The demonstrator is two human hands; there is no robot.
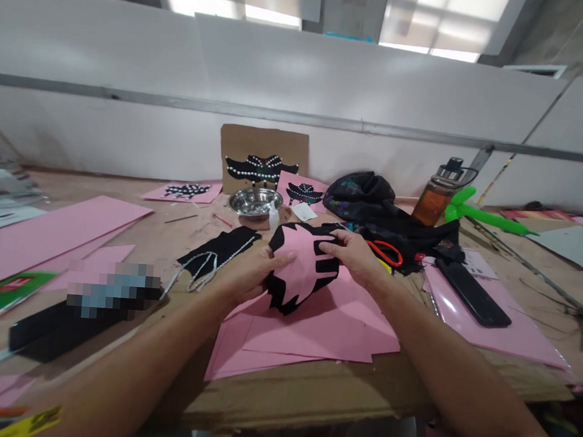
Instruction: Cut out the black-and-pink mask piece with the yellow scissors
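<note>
A pink paper cutout [301, 262] lies against a piece of black fabric [285, 303], and both are held up together over the table. My left hand [255, 272] grips their left edge, thumb on the pink paper. On the right, my right hand [351, 253] pinches the edge near the narrow pink strips, where black shows between them. Pink paper sheets [313, 336] lie beneath my hands. Beside my left hand is a black fabric piece [214, 250] with white beaded cord [226, 257]. Red-handled scissors [387, 252] rest just beyond my right hand.
A steel bowl [255, 203] and a small white bottle [274, 216] stand behind. A beaded black piece [262, 170] leans on cardboard [296, 145]. At right are a drink bottle [432, 198], green balloon [501, 221], dark cloth [367, 197] and black phone [470, 294].
</note>
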